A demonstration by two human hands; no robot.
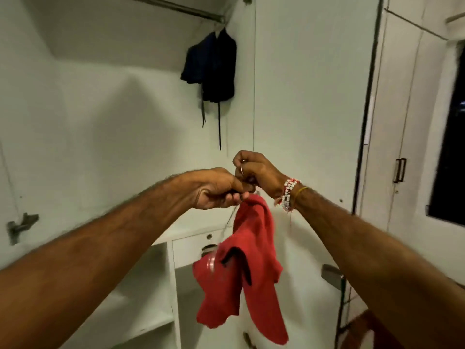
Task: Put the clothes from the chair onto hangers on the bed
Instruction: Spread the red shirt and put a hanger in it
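Note:
A red garment point(247, 268) hangs in front of me on a thin metal hanger point(230, 220), of which only a wire arm shows. My left hand point(219, 190) grips the top of the hanger and garment with curled fingers. My right hand point(254, 170), with bead bracelets at the wrist, pinches the same spot just above and to the right, touching the left hand. The hanger's hook is hidden between my hands. Neither chair nor bed is in view.
I face an open white wardrobe with a rail point(176, 7) at the top. A dark garment point(214, 66) hangs from it at the right end. Drawers and shelves point(201, 245) sit below. A closed wardrobe door with a handle point(399, 170) stands at right.

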